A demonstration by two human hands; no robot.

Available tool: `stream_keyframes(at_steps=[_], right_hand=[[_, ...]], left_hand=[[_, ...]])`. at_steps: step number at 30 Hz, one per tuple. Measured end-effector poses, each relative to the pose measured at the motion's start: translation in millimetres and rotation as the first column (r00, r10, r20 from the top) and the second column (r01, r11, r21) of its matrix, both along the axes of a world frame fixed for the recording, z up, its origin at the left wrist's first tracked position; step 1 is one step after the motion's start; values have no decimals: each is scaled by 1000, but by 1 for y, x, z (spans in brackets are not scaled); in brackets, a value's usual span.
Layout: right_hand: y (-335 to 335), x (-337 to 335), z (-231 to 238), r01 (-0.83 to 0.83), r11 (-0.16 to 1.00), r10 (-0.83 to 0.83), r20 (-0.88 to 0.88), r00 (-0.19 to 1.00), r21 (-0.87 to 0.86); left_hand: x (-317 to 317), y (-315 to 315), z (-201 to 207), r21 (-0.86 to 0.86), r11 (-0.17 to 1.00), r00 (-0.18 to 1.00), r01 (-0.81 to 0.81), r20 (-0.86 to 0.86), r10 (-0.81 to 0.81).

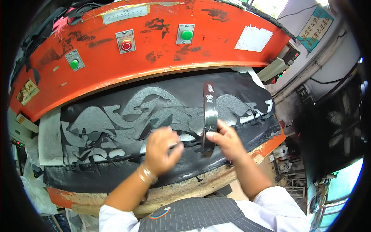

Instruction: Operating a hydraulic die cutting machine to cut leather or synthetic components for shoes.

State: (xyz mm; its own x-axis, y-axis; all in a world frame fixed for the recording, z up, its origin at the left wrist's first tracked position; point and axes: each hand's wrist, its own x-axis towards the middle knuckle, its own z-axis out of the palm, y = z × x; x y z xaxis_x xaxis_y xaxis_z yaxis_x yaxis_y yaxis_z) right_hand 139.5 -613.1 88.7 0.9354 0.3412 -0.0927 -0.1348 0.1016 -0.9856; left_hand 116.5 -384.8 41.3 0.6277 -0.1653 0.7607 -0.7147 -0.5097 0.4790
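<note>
Orange and big, the press machine [162, 50] hangs over my work, with two green buttons [187, 35] and one red button [126, 45] on its front; under it lies the surface [181, 185], a worn old board with a crumbly edge; on the board is a black sheet [232, 89] full of cut-out holes, and a grey layer [96, 120] shows through the holes.

My right hand [228, 141] is closed around the metal cutter [210, 116]; it is a thin shiny band, standing up on its edge on the black sheet, near the front and a bit to the right; my thumb and fingers pinch its lower end. My left hand [160, 150] sits just beside it, curled with the knuckles up; it looks blurry, so I cannot tell if it holds anything; maybe it only presses the sheet flat.

To do this bit well, I think I should put the cutter on a spot where the black sheet is whole, close to the last hole, so little gets wasted; the sharp side should sit flat all the way round, not tipped; my left hand should keep the sheet smooth with no bumps; both hands must come out from under the orange press before any button gets pushed, because fingers could get squashed; I should check the cutter does not hang over the front edge.
</note>
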Motion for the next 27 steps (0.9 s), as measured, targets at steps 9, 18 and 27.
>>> stream_keyframes(at_steps=[9,18,27], right_hand=[[-38,140,-27,201,393,641,424,640,-897],[-49,195,-59,103,370,794,372,480,-923],[-76,183,-85,321,566,595,646,479,-759]], left_hand=[[128,-66,-87,287,890,801,-354,-398,447],[118,-77,-86,271,883,800,-382,-381,463],[111,-74,-82,296,857,767,-423,-387,512]])
